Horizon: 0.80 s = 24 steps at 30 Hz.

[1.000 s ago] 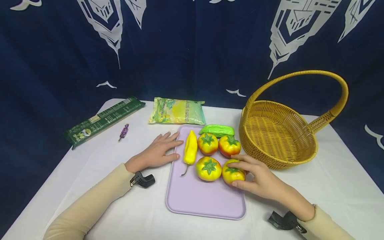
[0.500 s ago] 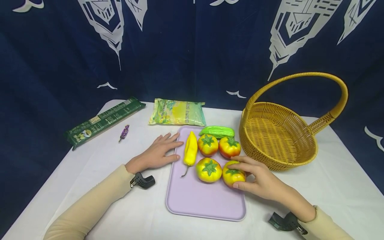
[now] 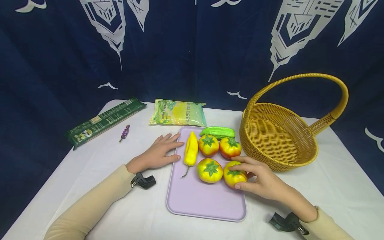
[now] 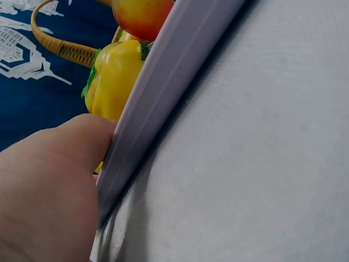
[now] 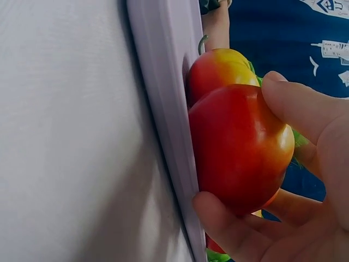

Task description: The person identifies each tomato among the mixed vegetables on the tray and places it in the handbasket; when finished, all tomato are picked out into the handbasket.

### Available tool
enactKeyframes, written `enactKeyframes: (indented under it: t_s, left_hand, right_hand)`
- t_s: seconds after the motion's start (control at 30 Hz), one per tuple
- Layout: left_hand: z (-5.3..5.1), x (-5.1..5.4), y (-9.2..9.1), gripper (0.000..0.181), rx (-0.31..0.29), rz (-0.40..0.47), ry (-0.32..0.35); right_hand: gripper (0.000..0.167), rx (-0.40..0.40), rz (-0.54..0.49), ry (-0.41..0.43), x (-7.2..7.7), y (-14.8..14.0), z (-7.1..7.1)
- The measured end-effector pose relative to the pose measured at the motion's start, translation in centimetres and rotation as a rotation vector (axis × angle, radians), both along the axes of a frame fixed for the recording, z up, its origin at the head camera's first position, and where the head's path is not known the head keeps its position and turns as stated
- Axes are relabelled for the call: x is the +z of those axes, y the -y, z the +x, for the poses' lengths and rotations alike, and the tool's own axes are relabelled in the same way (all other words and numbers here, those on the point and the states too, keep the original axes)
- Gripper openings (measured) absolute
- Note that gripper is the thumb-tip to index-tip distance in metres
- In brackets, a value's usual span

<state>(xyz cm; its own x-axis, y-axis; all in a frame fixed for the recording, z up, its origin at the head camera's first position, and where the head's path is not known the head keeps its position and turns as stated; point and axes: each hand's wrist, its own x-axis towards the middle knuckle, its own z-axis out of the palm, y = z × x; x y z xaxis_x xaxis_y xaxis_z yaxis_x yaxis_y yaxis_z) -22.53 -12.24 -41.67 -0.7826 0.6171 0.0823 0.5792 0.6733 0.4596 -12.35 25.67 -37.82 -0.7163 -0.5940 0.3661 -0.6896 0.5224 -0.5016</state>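
My left hand (image 3: 157,152) lies flat with spread fingers at the left rim of a lilac tray (image 3: 207,203), its fingertips touching the rim. My right hand (image 3: 264,178) grips a yellow-red tomato (image 3: 232,179) at the tray's right side, thumb and fingers curved around it. In the right wrist view this tomato's red side (image 5: 240,147) sits between thumb and fingers, beside the tray wall. Left of it is another tomato (image 3: 204,173); two more tomatoes (image 3: 205,149) stand behind. A yellow pepper (image 3: 191,153) lies near my left fingertips. A green cucumber-like vegetable (image 3: 219,132) lies along the tray's far edge.
A wicker basket (image 3: 249,146) with a tall handle stands right of the tray. Behind the tray lies a yellow-green packet (image 3: 180,113). At the left are a long dark green package (image 3: 109,121) and a purple wrapped candy (image 3: 124,132). A navy curtain hangs behind the table.
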Motion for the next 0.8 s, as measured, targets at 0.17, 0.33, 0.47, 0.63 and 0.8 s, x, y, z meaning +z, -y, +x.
enactKeyframes:
  t_s: [0.17, 0.33, 0.47, 0.63, 0.8]
  left_hand:
    - [-0.05, 0.02, -0.03, 0.058, 0.004, 0.0, 0.01]
    - [-0.07, 0.09, -0.01, 0.058, 0.003, -0.003, 0.008]
    - [-0.05, 0.08, 0.0, 0.058, 0.002, -0.005, 0.009]
    - [0.03, 0.15, -0.06, 0.058, 0.005, -0.001, 0.02]
    - [0.1, 0.26, -0.13, 0.058, 0.006, 0.006, 0.025]
  right_hand:
    - [0.043, -0.006, -0.008, 0.004, 0.04, -0.18, -0.02]
    - [0.043, -0.009, -0.019, 0.005, 0.05, -0.26, -0.09]
    - [0.042, -0.004, -0.027, 0.005, 0.03, -0.27, -0.14]
    - [0.042, 0.001, -0.031, 0.006, 0.05, -0.26, -0.17]
    - [0.042, 0.0, -0.028, -0.001, 0.1, -0.23, -0.11]
